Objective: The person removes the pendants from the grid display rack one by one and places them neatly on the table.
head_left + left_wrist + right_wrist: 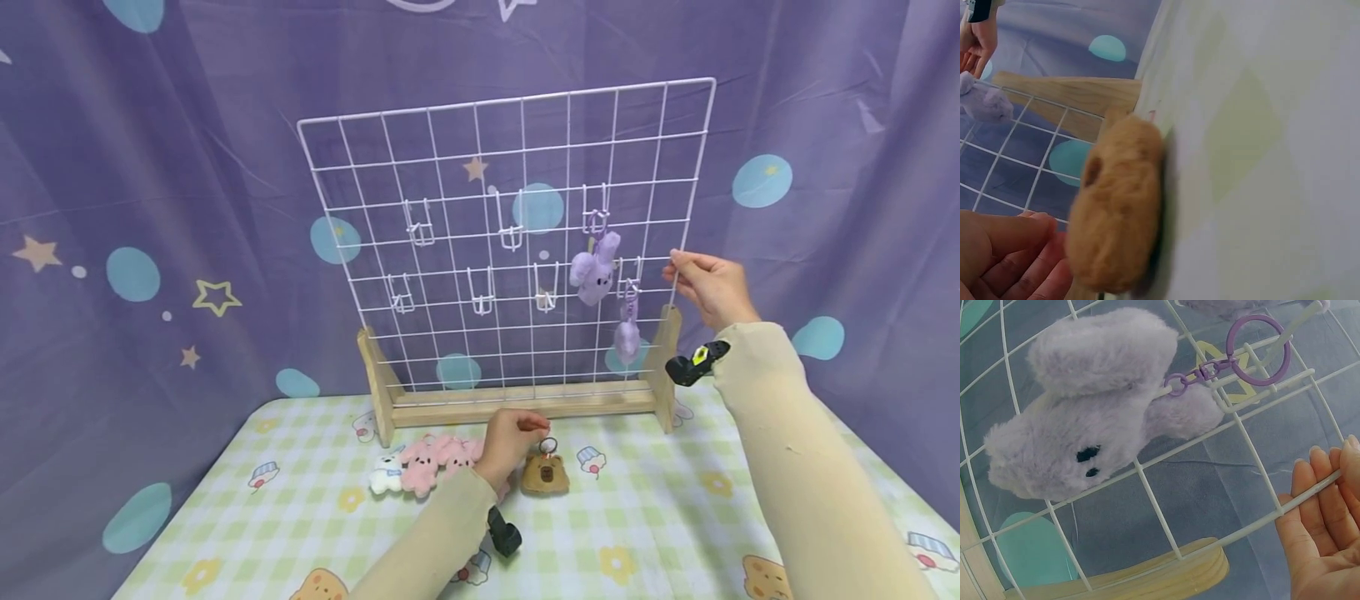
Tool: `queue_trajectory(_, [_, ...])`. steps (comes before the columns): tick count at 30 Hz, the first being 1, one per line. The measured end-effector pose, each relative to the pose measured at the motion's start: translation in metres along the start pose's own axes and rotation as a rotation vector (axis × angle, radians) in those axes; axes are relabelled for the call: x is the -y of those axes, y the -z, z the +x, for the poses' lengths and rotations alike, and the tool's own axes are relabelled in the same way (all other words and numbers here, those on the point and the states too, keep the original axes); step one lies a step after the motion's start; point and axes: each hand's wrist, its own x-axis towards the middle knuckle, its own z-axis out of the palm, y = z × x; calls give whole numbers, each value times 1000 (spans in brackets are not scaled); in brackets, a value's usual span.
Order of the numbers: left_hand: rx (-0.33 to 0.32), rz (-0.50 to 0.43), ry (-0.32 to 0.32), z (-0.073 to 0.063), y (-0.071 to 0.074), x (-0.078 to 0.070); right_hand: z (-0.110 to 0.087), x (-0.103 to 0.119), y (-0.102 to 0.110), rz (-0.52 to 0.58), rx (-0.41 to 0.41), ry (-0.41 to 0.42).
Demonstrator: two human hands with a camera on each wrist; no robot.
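Observation:
A brown capybara plush keychain (545, 475) sits on the table below my left hand (513, 442). My left thumb and fingertips come together at its metal ring (548, 446); the plush (1116, 206) hides the contact in the left wrist view. My right hand (712, 283) grips the right edge wire of a white grid rack (522, 154), seen close up in the right wrist view. Two lilac plush keychains hang from hooks nearby: an upper one (596, 279) and a lower one (627, 342). In the right wrist view, a lilac plush (1091, 419) hangs by a purple ring (1259, 350).
Left of my left hand lie pink plush keychains (422, 467) and a white one (386, 475), partly covered by the hand. Several bare white hooks (482, 300) hang on the grid. Its wooden stand (525, 404) rests on the checked tablecloth (660, 517), before a purple curtain (187, 167).

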Motion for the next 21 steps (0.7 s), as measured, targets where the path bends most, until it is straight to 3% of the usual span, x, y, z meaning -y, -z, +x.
queue_trajectory(4, [-3, -31, -13, 2, 5, -10, 0, -1, 1, -5, 6, 2])
queue_trajectory(7, [-3, -47, -77, 3, 12, -23, 1, -1, 2, -9, 9, 2])
queue_trajectory(10, [-5, -42, -139, 5, 20, -42, 1, 0, 2, -1, 8, 1])
queue_trajectory(21, [-48, -144, -252, 24, 39, -113, -1, 2, 0, 3, 2, -13])
